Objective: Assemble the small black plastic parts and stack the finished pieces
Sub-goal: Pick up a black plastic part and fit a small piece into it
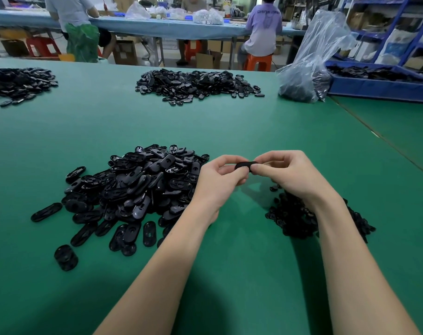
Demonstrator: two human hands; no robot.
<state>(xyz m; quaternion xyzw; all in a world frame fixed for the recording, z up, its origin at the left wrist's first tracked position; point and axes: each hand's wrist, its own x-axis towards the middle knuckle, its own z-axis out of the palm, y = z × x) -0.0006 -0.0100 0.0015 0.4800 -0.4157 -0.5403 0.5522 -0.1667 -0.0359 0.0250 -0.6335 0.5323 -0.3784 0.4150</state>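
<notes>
Both hands meet just right of the frame's centre: the left hand (215, 176) and the right hand (284, 172) each pinch an end of one small black plastic part (244, 165), held above the green desk (229, 122). To the lower left lies a big heap of oval black parts (133, 189), and a smaller dark pile (295, 216) sits under the right wrist.
</notes>
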